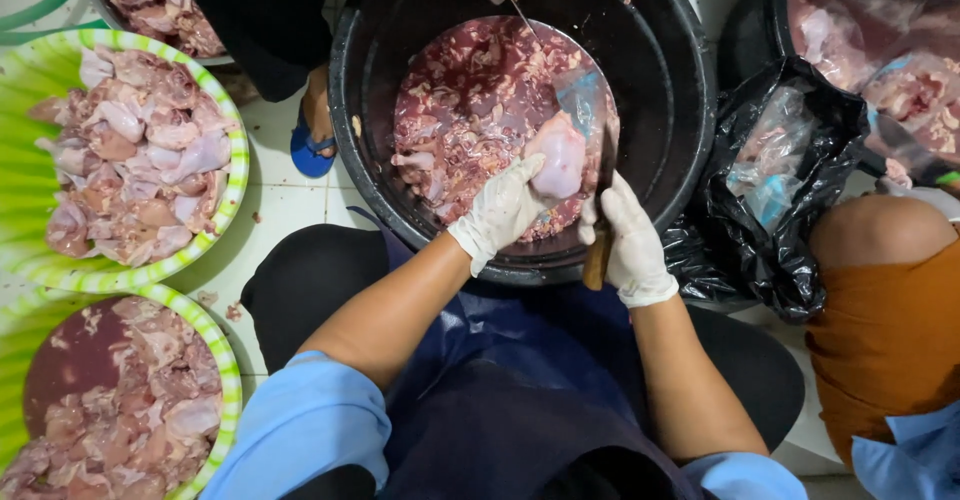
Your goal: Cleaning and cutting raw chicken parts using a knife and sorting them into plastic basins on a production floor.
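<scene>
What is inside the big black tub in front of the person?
The black tub holds raw meat pieces in reddish liquid. The left hand holds a pale piece over it. The tub's bottom is covered.

**White Tiled Floor, Crowded With Basins**

White tile floor shows between vessels, flecked with scraps. At 9 and 7 o'clock sit 2 green-striped bowls of pale meat. A black plastic bag slumps at 3 o'clock. Light is even and soft.
</scene>
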